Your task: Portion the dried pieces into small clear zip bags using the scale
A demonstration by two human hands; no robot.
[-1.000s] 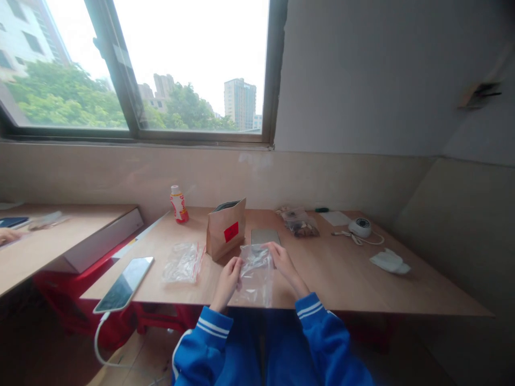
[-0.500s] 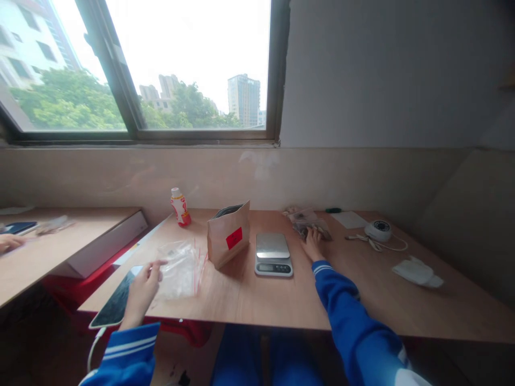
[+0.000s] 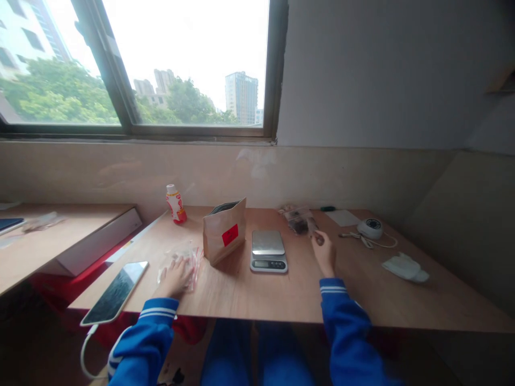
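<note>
My left hand lies flat with fingers stretched over a pile of clear zip bags. My right hand is closed in a pinch on a small filled plastic bag, lifted beside several other filled bags; their dark contents are too small to tell. Between my hands stands an open brown paper pouch with a red label. Right of the pouch sits a kitchen scale with a bare metal plate.
A charging phone lies at the left edge. Behind stands a red-and-white bottle. To the right are a white round camera with its cable, a white cloth-like item, a paper sheet and a dark green pen-like object.
My left hand has moved right and down onto the clear zip bags. My right hand has drawn back from the filled bags, with one small bag in its fingers.
</note>
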